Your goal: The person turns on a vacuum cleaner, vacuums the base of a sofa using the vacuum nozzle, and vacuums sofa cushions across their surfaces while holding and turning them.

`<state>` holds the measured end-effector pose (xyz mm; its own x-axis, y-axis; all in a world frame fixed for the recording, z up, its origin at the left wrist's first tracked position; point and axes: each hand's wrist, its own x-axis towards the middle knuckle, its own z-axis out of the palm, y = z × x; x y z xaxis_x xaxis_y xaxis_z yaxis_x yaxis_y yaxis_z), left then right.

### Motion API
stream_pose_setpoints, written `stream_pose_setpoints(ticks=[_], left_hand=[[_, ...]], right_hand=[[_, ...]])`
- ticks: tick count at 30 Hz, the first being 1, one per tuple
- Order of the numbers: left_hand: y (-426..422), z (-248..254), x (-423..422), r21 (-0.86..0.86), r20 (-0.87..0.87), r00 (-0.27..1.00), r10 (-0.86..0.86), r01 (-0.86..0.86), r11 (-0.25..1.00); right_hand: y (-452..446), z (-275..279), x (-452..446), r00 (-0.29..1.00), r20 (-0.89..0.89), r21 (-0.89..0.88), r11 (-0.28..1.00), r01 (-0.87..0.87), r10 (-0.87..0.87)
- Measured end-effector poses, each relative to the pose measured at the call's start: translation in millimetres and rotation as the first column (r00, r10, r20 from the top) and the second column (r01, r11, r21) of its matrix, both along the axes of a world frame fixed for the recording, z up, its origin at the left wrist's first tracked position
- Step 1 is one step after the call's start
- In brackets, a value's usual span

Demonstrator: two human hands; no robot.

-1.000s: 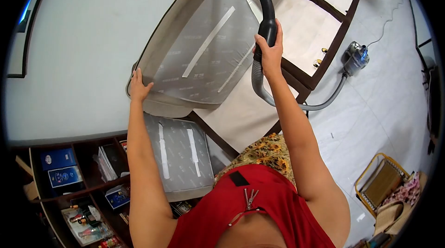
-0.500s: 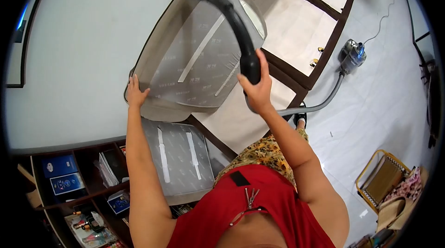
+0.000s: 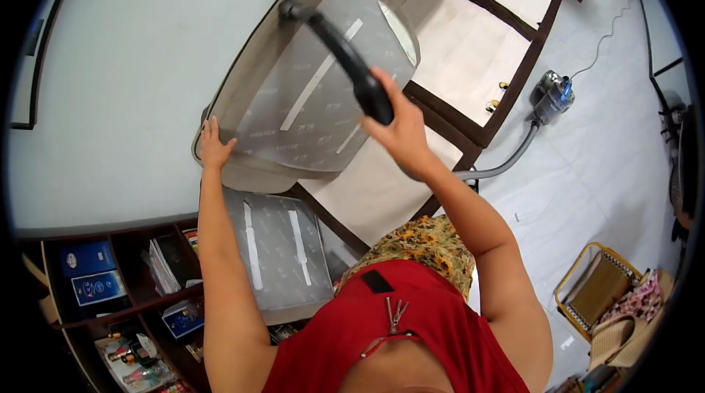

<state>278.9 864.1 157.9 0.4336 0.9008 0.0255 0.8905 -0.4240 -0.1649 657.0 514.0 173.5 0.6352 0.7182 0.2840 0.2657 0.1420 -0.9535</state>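
My right hand [image 3: 404, 132] is wrapped round the black handle of a vacuum cleaner hose [image 3: 341, 48]. Its curved tube reaches up and left, and the nozzle end lies over the beige border of a large sofa cushion [image 3: 257, 128]. The cushion leans against the sofa back with its grey underside, marked by white strips, facing me. At the cushion's lower left corner, my left hand [image 3: 217, 145] rests with fingers spread on the fabric edge. Below it lies a second cushion [image 3: 283, 246], also grey side up.
The vacuum canister [image 3: 552, 98] stands on the pale tiled floor at right, its grey hose [image 3: 507, 165] running behind my right arm. The sofa's bare seat base [image 3: 470, 48] has dark edging. A shelf unit [image 3: 132, 312] with books is lower left; a yellow-framed folding chair [image 3: 598, 290] lower right.
My right hand has moved slightly left with the vacuum tube, and the nozzle end has swung left and down along the cushion border. My left hand stays at the corner.
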Motion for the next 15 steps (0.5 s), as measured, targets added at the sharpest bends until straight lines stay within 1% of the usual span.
stream_pose_setpoints(ticks=[1, 4, 5, 7, 8, 9, 11, 12, 15], left_hand=[[1, 1, 0, -0.009, -0.009, 1.0, 0.015, -0.015, 1.0], [-1, 3, 2, -0.012, -0.023, 0.999, 0.033, -0.033, 0.999], [-2, 3, 2, -0.011, -0.027, 0.999, 0.033, -0.033, 0.999], [-1, -2, -3, 0.004, -0.018, 1.0, -0.003, 0.003, 1.0], [0, -3, -7, 0.013, -0.012, 1.0, -0.017, 0.017, 1.0], [-3, -2, -7, 0.006, 0.008, 1.0, -0.019, 0.019, 1.0], [-12, 1, -2, -0.009, 0.045, 0.999, -0.021, 0.021, 1.0], [-14, 3, -1, -0.009, 0.033, 0.999, -0.009, 0.009, 1.0], [-19, 4, 3, -0.007, 0.022, 1.0, 0.011, -0.01, 1.0]], right_hand=[[-6, 0, -7, 0.999, 0.019, -0.02, 0.999, -0.041, 0.041], [-18, 13, -8, 0.991, -0.114, -0.022, 0.997, -0.072, 0.069], [-17, 18, 1, 0.993, -0.117, 0.02, 1.0, -0.024, 0.026], [-6, 25, 15, 0.99, -0.056, 0.114, 0.985, 0.132, -0.126], [-3, 34, 23, 0.983, -0.106, 0.101, 0.982, 0.162, -0.151], [3, 45, 32, 0.977, -0.1, 0.129, 0.971, 0.202, -0.19], [10, 64, 48, 0.982, -0.146, -0.012, 0.992, 0.122, -0.123], [19, 60, 50, 0.988, -0.046, 0.009, 0.989, 0.145, -0.144], [19, 53, 36, 0.999, 0.0, -0.049, 0.998, 0.047, -0.047]])
